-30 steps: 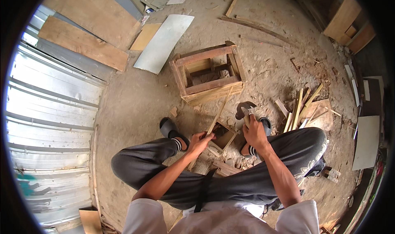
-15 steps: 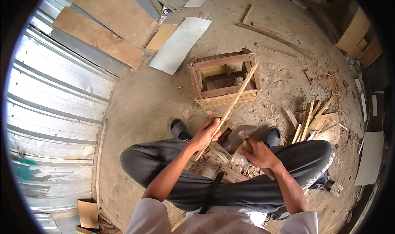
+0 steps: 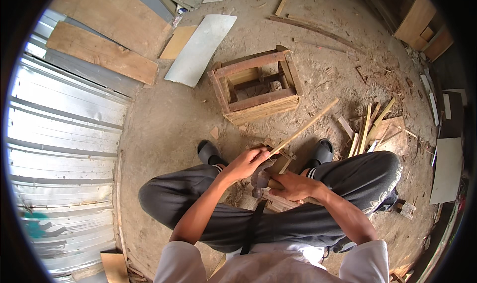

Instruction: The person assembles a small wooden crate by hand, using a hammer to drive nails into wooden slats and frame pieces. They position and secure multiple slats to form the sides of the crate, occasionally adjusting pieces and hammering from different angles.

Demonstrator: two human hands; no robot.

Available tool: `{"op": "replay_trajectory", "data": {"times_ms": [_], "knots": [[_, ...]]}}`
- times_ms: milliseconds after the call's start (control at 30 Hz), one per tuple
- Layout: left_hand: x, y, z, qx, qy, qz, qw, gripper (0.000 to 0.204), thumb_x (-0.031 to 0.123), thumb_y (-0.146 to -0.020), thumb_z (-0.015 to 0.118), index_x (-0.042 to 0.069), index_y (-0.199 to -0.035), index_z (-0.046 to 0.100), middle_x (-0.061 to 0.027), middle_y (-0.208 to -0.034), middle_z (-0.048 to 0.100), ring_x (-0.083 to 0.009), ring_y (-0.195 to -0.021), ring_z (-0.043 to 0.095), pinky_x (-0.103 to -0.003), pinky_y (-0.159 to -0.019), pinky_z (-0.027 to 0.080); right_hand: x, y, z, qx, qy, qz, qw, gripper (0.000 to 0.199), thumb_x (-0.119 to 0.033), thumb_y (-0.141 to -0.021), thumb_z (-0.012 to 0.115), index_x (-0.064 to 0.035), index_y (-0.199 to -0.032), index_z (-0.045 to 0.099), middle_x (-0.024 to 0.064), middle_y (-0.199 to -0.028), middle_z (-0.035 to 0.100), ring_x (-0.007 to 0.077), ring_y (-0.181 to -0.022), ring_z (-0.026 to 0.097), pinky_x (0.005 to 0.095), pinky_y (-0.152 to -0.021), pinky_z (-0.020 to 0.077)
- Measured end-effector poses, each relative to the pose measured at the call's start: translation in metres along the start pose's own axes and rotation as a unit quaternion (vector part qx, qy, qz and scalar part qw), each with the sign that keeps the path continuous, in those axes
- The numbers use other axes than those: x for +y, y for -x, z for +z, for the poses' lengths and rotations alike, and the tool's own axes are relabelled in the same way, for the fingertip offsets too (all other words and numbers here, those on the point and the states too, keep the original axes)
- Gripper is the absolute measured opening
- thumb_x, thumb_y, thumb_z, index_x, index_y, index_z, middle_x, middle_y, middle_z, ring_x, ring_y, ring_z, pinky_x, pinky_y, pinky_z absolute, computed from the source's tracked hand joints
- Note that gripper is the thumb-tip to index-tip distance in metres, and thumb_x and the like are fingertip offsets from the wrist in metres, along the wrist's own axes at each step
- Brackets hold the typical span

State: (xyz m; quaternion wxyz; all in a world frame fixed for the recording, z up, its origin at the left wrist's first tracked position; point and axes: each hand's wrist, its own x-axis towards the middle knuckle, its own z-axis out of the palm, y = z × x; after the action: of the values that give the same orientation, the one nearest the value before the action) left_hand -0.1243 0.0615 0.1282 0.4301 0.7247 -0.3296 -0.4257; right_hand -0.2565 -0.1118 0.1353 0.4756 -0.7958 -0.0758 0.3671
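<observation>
A thin, pale wooden stick (image 3: 307,126) is gripped in my left hand (image 3: 247,162), slanting up and away to the right. My right hand (image 3: 293,185) is closed round the wooden handle of a hatchet-like tool (image 3: 260,180). Its dark metal head lies just below the left hand's fingers, close to the stick's near end; whether they touch I cannot tell. Under both hands, between my feet, are wood offcuts (image 3: 283,203) and chips, partly hidden by the hands and tool.
A wooden frame (image 3: 262,100) stands ahead on the dirt floor. Several sticks (image 3: 367,126) lie in a pile to the right. A pale sheet (image 3: 201,49) and boards (image 3: 102,51) lie at the far left, beside a corrugated metal wall (image 3: 64,148). A long strip (image 3: 318,29) lies farther off.
The stick has tipped lower and toward the right. The tool, blurred before, has come left, close to my left hand, and its head now shows sharply. The whole view has shifted slightly.
</observation>
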Motion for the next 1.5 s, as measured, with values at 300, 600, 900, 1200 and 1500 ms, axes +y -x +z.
{"op": "replay_trajectory", "data": {"times_ms": [300, 600, 900, 1200, 1500], "knots": [[-0.005, -0.001, 0.004, 0.049, 0.009, 0.032, 0.998, 0.040, 0.037, -0.104, 0.043, 0.003, -0.115, 0.062, -0.0040, -0.088, 0.052, -0.0152, -0.078, 0.046, -0.031, -0.071, 0.039, -0.018, 0.019, -0.021, 0.020, -0.102, 0.071, 0.992, 0.047, -0.036, -0.097, 0.056, 0.0066, -0.115, 0.051, 0.0156, -0.066, 0.064, 0.0208, -0.049, 0.063, 0.0354, -0.050, 0.0520], [-0.001, 0.018, -0.019, -0.083, -0.032, -0.195, 0.977, 0.074, 0.066, -0.098, 0.023, 0.001, -0.105, 0.058, -0.0094, -0.087, 0.062, -0.0173, -0.069, 0.058, -0.033, -0.077, 0.046, -0.013, 0.029, -0.027, 0.037, -0.280, 0.075, 0.956, 0.038, -0.032, -0.096, 0.059, 0.0022, -0.110, 0.048, 0.0072, -0.068, 0.053, 0.0126, -0.049, 0.053, 0.0300, -0.042, 0.0453], [-0.025, 0.026, -0.017, -0.111, 0.074, -0.150, 0.980, 0.057, 0.060, -0.102, 0.025, 0.009, -0.090, 0.046, 0.0022, -0.065, 0.040, -0.0114, -0.060, 0.037, -0.029, -0.057, 0.034, -0.005, 0.033, -0.022, 0.110, -0.233, 0.058, 0.964, 0.031, -0.028, -0.099, 0.055, 0.0016, -0.102, 0.046, 0.0051, -0.062, 0.050, 0.0119, -0.044, 0.047, 0.0305, -0.042, 0.0433], [-0.051, 0.035, 0.001, -0.131, 0.288, -0.160, 0.935, 0.040, 0.033, -0.100, 0.039, 0.002, -0.120, 0.055, -0.0060, -0.100, 0.058, -0.0168, -0.083, 0.056, -0.032, -0.076, 0.049, -0.012, 0.039, -0.017, 0.014, -0.350, 0.083, 0.933, 0.029, -0.027, -0.099, 0.055, 0.0012, -0.102, 0.046, 0.0044, -0.072, 0.050, 0.0086, -0.045, 0.045, 0.0266, -0.039, 0.0416], [-0.025, 0.090, 0.055, -0.010, 0.370, -0.274, 0.888, 0.083, 0.062, -0.098, 0.035, -0.001, -0.150, 0.021, -0.0203, -0.150, 0.031, -0.0343, -0.138, 0.035, -0.046, -0.109, 0.037, -0.016, 0.040, -0.004, -0.116, -0.303, 0.082, 0.942, 0.030, -0.028, -0.100, 0.053, 0.0006, -0.103, 0.045, 0.0007, -0.067, 0.046, 0.0080, -0.045, 0.045, 0.0257, -0.038, 0.0387]]}}
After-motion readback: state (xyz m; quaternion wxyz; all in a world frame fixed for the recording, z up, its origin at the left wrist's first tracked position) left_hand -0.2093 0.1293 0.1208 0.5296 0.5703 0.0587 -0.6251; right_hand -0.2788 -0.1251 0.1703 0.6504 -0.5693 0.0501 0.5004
